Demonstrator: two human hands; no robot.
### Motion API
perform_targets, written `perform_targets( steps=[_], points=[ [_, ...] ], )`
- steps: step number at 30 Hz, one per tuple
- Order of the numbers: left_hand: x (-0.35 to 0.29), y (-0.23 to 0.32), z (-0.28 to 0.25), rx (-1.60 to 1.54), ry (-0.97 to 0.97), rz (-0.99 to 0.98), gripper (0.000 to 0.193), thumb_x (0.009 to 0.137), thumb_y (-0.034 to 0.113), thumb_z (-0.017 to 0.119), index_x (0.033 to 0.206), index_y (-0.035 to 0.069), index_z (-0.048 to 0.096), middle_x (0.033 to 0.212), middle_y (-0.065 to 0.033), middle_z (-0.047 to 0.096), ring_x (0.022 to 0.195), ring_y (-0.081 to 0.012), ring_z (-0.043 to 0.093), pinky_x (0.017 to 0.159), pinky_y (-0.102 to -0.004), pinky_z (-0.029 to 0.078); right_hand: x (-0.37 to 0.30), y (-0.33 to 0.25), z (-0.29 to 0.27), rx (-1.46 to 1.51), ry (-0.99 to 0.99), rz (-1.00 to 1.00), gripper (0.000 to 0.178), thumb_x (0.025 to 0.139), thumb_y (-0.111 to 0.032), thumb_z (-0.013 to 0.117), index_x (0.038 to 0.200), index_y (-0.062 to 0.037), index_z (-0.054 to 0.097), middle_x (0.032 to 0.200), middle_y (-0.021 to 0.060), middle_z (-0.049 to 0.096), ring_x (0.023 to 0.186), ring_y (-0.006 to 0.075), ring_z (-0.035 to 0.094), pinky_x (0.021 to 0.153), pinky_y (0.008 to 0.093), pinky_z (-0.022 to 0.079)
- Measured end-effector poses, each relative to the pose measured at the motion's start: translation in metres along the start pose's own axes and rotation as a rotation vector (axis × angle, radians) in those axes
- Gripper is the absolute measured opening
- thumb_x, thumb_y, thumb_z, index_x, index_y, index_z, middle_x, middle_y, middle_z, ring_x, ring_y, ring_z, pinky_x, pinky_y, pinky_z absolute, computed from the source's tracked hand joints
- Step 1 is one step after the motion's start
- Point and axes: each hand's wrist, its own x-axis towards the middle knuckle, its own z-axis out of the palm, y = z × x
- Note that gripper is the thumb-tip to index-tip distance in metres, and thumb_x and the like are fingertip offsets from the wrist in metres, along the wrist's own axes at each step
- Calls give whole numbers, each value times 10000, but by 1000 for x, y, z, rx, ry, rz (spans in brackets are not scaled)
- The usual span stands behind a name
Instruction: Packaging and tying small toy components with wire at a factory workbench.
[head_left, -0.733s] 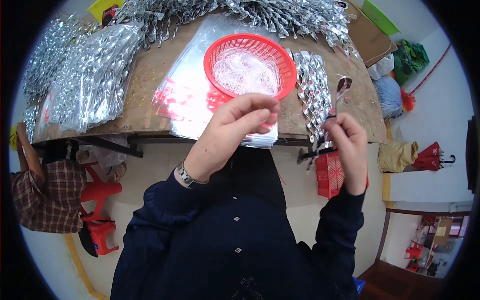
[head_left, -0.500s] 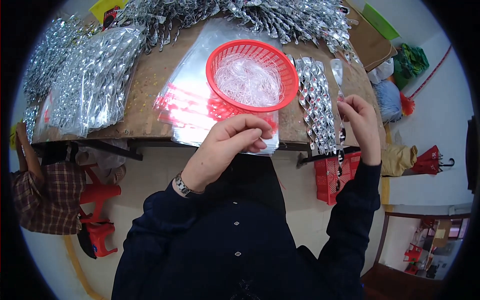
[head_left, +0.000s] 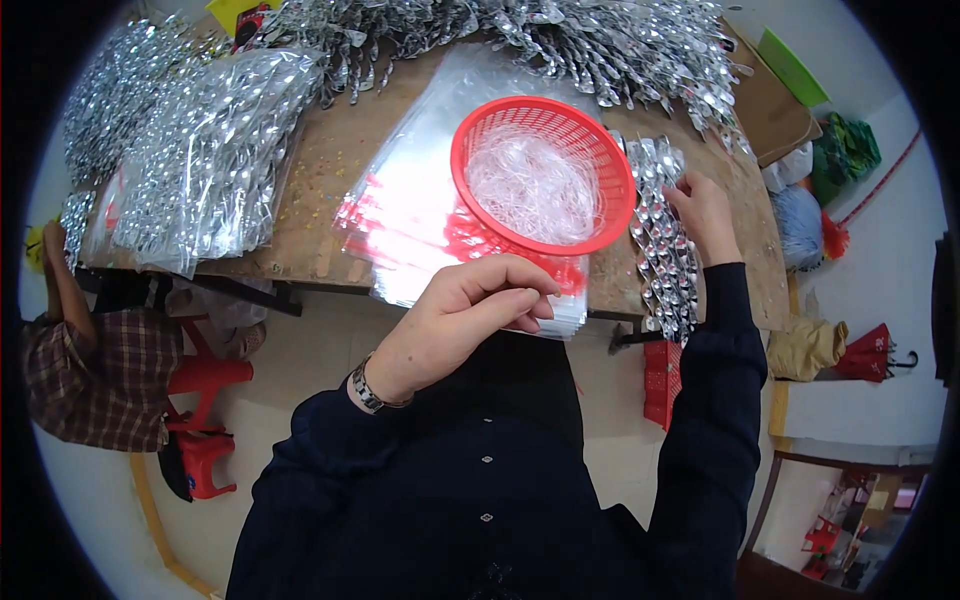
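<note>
The bundle of twisted silver strands (head_left: 664, 262) lies on the table (head_left: 322, 190), just right of a red basket (head_left: 560, 246) holding tangled clear thread (head_left: 535, 185). The right hand's (head_left: 708, 218) thumb and forefinger, nearly together, are at the bundle's upper part. The left hand (head_left: 465, 320) is half curled, thumb near forefinger, before the stacked plastic bags (head_left: 425, 125); whether either hand grips anything, I cannot tell. Farther left, a clear bag (head_left: 225, 150) contains similar strands.
</note>
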Motion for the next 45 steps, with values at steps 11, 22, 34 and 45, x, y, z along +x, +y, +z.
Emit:
perform_targets(
  steps=[11,22,34,45],
  points=[
    [42,43,-83,851,370,397,211,877,139,540,987,-18,628,793,-112,637,754,-185,612,654,-302,473,-20,-20,-14,84,48,-22,258,795,-231,650,856,13,593,742,191,613,701,320,604,642,405,460],
    [152,35,-208,1752,668,187,234,854,178,477,957,25,621,963,-192,632,875,-361,613,777,-440,494,-64,-42,-43,208,30,-48,196,840,-168,605,881,22,577,771,180,606,682,311,584,633,378,457],
    [188,23,-249,1836,823,121,206,836,168,481,864,59,653,861,-169,662,826,-366,642,725,-463,514,-121,-83,-69,384,-39,31,87,858,-32,580,909,39,582,771,73,584,697,115,546,635,253,440],
    [160,26,-213,1663,833,-55,233,769,165,515,818,16,687,876,-220,657,854,-390,635,777,-472,499,-136,-118,-65,464,-87,-91,69,831,-4,602,892,24,584,776,111,580,657,190,560,605,282,446]
  ],
)
